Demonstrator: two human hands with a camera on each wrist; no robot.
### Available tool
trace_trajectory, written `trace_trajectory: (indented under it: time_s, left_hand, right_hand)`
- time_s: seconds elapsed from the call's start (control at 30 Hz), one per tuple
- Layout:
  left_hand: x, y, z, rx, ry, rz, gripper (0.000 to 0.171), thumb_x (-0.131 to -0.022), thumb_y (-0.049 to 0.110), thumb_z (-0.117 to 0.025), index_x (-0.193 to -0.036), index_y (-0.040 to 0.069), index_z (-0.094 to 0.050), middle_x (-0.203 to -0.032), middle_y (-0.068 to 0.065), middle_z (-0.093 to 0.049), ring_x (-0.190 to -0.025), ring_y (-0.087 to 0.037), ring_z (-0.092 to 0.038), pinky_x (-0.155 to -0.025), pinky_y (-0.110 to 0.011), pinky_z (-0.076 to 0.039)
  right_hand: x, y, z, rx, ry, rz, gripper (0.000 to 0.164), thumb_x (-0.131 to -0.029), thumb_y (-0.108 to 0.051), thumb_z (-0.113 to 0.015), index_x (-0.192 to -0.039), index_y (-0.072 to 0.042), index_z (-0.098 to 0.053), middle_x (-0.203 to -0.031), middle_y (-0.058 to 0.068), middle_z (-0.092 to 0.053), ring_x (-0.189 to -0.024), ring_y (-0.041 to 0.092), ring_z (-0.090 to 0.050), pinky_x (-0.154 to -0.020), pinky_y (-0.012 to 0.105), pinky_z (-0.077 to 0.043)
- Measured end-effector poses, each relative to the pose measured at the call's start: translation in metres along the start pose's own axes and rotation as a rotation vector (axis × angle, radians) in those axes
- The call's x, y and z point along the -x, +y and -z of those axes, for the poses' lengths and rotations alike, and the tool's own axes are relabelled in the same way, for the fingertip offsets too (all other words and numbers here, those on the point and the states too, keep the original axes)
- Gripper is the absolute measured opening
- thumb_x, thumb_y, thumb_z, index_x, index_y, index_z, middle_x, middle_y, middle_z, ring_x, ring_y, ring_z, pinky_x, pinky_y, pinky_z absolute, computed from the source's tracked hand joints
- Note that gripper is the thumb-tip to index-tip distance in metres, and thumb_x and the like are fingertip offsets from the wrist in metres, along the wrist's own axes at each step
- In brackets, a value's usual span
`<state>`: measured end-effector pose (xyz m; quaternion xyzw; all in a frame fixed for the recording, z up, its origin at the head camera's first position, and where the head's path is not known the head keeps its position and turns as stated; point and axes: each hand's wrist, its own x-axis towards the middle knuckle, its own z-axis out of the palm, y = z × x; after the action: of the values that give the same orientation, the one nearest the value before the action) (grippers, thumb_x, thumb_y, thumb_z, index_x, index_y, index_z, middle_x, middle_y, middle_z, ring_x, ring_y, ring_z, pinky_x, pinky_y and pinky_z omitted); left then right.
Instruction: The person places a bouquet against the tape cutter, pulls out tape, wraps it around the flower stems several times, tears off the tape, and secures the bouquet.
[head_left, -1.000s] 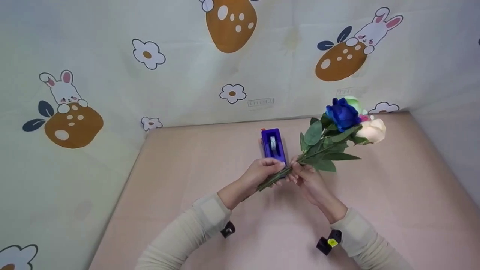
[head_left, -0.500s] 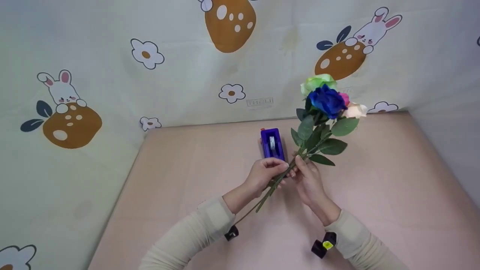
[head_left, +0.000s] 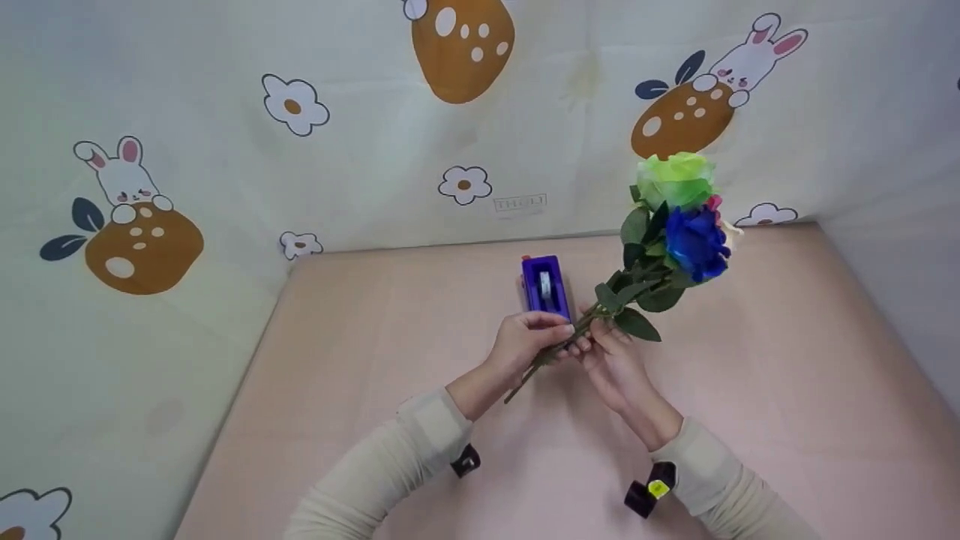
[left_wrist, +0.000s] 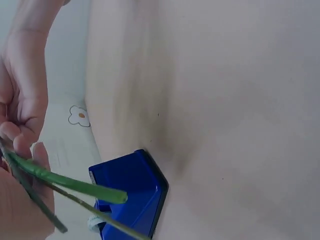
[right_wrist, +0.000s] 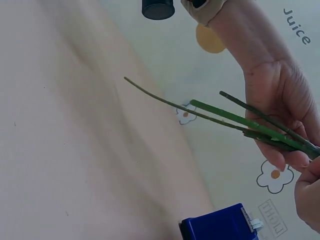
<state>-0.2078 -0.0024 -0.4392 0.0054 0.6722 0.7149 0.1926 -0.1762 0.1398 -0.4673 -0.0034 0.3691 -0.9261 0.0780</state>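
Observation:
A bunch of roses with green, blue, pink and cream heads is held tilted up to the right. The green rose (head_left: 677, 178) is uppermost and the blue rose (head_left: 697, 244) faces forward. Behind them, only slivers of the pink and cream roses show. My left hand (head_left: 529, 341) pinches the stems (head_left: 534, 369) between thumb and fingers. Just above it, my right hand (head_left: 615, 364) grips them below the leaves (head_left: 637, 324). Loose stem ends (right_wrist: 225, 112) of unequal length stick out in the right wrist view. Beyond my left hand stands a blue tape dispenser (head_left: 546, 283), its near end hidden.
The pink-beige tabletop (head_left: 360, 337) runs back to a cloth wall (head_left: 360, 187) printed with rabbits and flowers. Black wrist-worn devices hang below both sleeves, one (head_left: 466, 461) at the left and one (head_left: 649, 487) at the right. The dispenser (left_wrist: 132, 192) sits close beyond the stem ends.
The bunch has turned in my hands and its heads have swung upward. The green rose has come to the front, while the cream one is now mostly hidden. The dispenser has stayed put.

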Motion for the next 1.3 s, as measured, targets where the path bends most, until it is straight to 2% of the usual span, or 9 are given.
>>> trace_trajectory:
  time_s: [0.13,0.27,0.4,0.53,0.63,0.83,1.0,1.17,1.3]
  left_hand:
    - [-0.003,0.002,0.004,-0.079,-0.078,0.114,0.024,-0.086,0.014,-0.064,-0.096,-0.008,-0.064,-0.067,-0.003,-0.062,-0.049,-0.008,-0.056,-0.05,-0.021,-0.048]
    - [-0.003,0.006,0.005,-0.164,-0.047,0.125,0.024,-0.085,0.017,-0.065,-0.091,-0.006,-0.066,-0.063,-0.001,-0.06,-0.047,-0.007,-0.05,-0.046,-0.019,-0.041]
    - [-0.005,0.002,0.002,-0.13,0.02,0.081,0.018,-0.08,0.012,-0.069,-0.086,-0.004,-0.067,-0.068,0.0,-0.06,-0.057,-0.008,-0.052,-0.054,-0.02,-0.044]
    - [-0.005,-0.004,-0.001,-0.084,0.021,0.045,0.015,-0.078,0.007,-0.071,-0.084,-0.005,-0.066,-0.072,0.0,-0.06,-0.068,-0.01,-0.056,-0.066,-0.022,-0.048]
    - [-0.003,-0.007,-0.002,-0.035,-0.007,0.095,0.01,-0.081,0.008,-0.068,-0.082,-0.001,-0.065,-0.07,0.0,-0.059,-0.063,-0.01,-0.055,-0.059,-0.022,-0.047]
    - [-0.002,-0.006,0.0,0.129,-0.089,0.233,0.01,-0.09,0.011,-0.056,-0.085,0.004,-0.061,-0.063,-0.002,-0.062,-0.05,-0.009,-0.058,-0.048,-0.02,-0.045]
    - [-0.001,-0.004,0.003,0.124,-0.141,0.297,0.02,-0.094,0.014,-0.048,-0.1,0.0,-0.061,-0.067,0.0,-0.064,-0.051,-0.007,-0.058,-0.048,-0.019,-0.042]
    - [-0.002,-0.005,0.004,0.119,-0.189,0.279,0.028,-0.096,0.024,-0.047,-0.102,0.001,-0.062,-0.071,0.001,-0.064,-0.053,-0.006,-0.056,-0.049,-0.018,-0.041]
    - [-0.001,-0.008,0.001,0.123,-0.169,0.249,0.02,-0.092,0.016,-0.055,-0.098,0.0,-0.064,-0.072,0.002,-0.064,-0.055,-0.006,-0.054,-0.053,-0.019,-0.042]
  right_hand:
    - [0.002,0.0,0.004,0.023,-0.066,-0.022,0.025,-0.097,-0.026,-0.036,-0.117,-0.019,-0.051,-0.078,-0.002,-0.046,-0.065,0.008,-0.041,-0.062,0.02,-0.036]
    - [0.003,0.001,0.003,0.159,-0.078,-0.006,0.026,-0.096,-0.03,-0.039,-0.117,-0.024,-0.053,-0.08,-0.003,-0.045,-0.063,0.006,-0.04,-0.058,0.018,-0.035]
    - [-0.001,0.005,-0.004,0.273,0.077,0.043,0.016,-0.096,-0.024,-0.047,-0.1,-0.017,-0.061,-0.076,-0.004,-0.05,-0.06,0.006,-0.042,-0.053,0.017,-0.034]
    - [-0.004,0.007,-0.009,0.343,0.264,0.066,0.014,-0.093,-0.017,-0.053,-0.081,-0.011,-0.058,-0.059,-0.003,-0.047,-0.052,0.006,-0.042,-0.049,0.017,-0.035]
    - [-0.005,0.008,-0.009,0.373,0.311,0.081,0.018,-0.093,-0.013,-0.052,-0.075,-0.009,-0.055,-0.056,-0.002,-0.046,-0.05,0.006,-0.042,-0.049,0.018,-0.035]
    - [-0.004,0.007,-0.006,0.318,0.22,0.082,0.02,-0.096,-0.014,-0.047,-0.081,-0.01,-0.059,-0.056,-0.003,-0.044,-0.052,0.007,-0.042,-0.051,0.018,-0.034]
    - [-0.004,0.005,-0.006,0.318,0.166,0.055,0.02,-0.096,-0.019,-0.045,-0.084,-0.007,-0.056,-0.058,-0.002,-0.045,-0.053,0.007,-0.043,-0.051,0.017,-0.037]
    - [-0.005,0.003,-0.006,0.357,0.191,0.029,0.02,-0.096,-0.019,-0.044,-0.087,-0.005,-0.055,-0.061,0.0,-0.049,-0.055,0.006,-0.046,-0.053,0.017,-0.039]
    - [-0.005,0.003,-0.005,0.361,0.201,0.02,0.022,-0.097,-0.018,-0.042,-0.09,-0.003,-0.055,-0.066,0.0,-0.051,-0.058,0.007,-0.046,-0.054,0.018,-0.039]
